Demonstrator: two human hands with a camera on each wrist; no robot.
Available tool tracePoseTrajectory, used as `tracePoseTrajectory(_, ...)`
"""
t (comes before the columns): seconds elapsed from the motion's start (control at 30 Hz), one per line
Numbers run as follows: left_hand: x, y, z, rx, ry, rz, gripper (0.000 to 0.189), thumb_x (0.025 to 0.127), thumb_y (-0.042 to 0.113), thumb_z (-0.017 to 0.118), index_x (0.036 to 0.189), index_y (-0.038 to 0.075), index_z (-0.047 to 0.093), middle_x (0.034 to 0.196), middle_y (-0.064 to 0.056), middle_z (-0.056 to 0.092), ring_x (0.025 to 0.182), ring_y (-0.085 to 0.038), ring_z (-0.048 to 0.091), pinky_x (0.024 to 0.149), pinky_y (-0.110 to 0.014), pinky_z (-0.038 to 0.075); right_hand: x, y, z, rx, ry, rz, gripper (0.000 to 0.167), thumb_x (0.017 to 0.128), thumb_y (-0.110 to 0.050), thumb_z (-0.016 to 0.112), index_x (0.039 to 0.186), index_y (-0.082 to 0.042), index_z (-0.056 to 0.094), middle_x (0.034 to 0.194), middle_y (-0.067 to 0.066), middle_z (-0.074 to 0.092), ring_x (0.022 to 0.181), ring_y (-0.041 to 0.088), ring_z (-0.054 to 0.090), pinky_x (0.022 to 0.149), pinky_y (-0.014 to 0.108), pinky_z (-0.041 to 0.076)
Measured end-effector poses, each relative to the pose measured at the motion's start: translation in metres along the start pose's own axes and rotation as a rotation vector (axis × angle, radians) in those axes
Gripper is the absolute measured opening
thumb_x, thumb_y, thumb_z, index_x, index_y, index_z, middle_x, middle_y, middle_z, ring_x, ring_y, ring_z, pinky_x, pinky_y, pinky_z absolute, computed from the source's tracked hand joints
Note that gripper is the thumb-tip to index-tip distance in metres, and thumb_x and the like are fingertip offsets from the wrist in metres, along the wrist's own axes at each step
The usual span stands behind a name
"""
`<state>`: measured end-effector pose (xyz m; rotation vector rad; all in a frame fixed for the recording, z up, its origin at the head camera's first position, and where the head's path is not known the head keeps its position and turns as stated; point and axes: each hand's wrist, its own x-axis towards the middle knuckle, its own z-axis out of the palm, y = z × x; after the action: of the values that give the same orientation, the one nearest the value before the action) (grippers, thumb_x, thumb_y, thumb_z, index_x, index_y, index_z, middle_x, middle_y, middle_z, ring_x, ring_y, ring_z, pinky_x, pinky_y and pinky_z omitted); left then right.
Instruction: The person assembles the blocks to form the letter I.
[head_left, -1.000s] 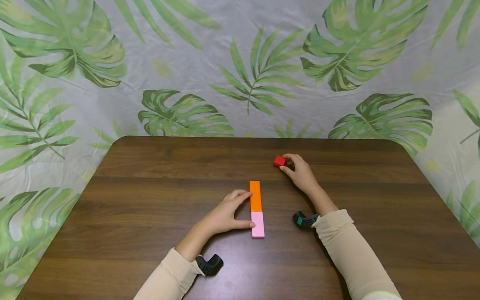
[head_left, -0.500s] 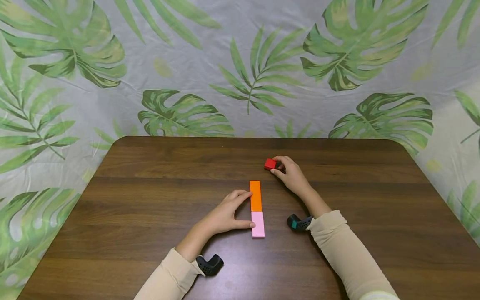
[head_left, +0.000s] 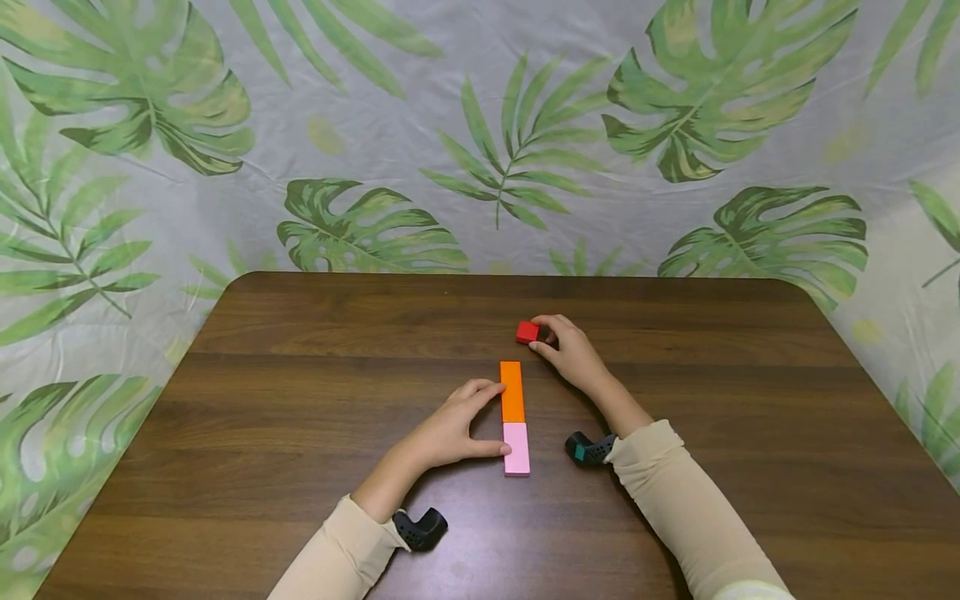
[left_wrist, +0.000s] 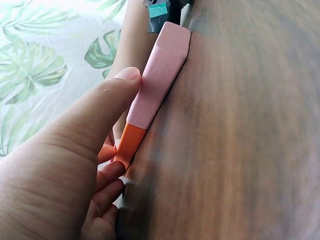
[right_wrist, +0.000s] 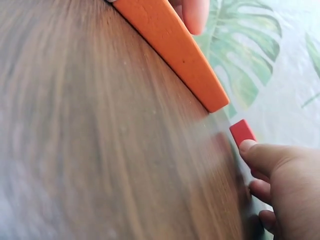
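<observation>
An orange block (head_left: 512,392) and a pink block (head_left: 516,450) lie end to end in a straight line on the table, orange farther from me. My left hand (head_left: 450,427) rests against their left side. Its thumb (left_wrist: 129,75) touches the pink block, while the fingertips reach the orange one. Beyond the orange end, my right hand (head_left: 573,354) pinches a small red block (head_left: 527,332) between thumb and fingers. The right wrist view shows the red block (right_wrist: 242,131) just past the orange block's far end, with a gap between them.
The brown wooden table (head_left: 337,333) has rounded far corners. Behind it hangs a pale cloth (head_left: 525,125) printed with green leaves. A black wrist device (head_left: 422,530) sits at the left cuff, and another wrist device (head_left: 588,448) at the right.
My right hand has moved left and slightly nearer to me with the red block, bringing it close to the orange block's far end. The left hand and the two aligned blocks stay put.
</observation>
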<state>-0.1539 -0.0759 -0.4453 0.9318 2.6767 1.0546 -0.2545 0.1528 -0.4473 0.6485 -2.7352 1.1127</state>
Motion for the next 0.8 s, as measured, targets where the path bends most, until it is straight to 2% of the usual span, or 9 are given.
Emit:
tracePoseTrajectory(0.57,0.0008,-0.0001,0.0001,0.004,0.002,0.007,0.083,0.071,0.049,0.070,0.137,0.010,0.038,0.130,-0.004,0.039,0.120,-0.017,0.034,0.098,-0.036,0.030,0.0031,-0.0057,0.0069,-0.025,-0.019,-0.062,0.037,0.084,-0.016,0.063,0.118,-0.005,0.056,0.111,0.010,0.056,0.077,0.020,0.049,0.069,0.033,0.041)
tracePoseTrajectory(0.8,0.0007,0.0005,0.0000,0.001,0.001,0.004,0.083,0.072,0.049,0.070,0.137,0.010,0.037,0.131,-0.004,0.038,0.120,-0.017,0.034,0.098,-0.036,0.030,0.0028,-0.0095,0.0085,-0.038,-0.030,-0.067,0.038,0.085,-0.017,0.063,0.120,-0.005,0.056,0.114,0.009,0.056,0.078,0.019,0.048,0.073,0.035,0.040)
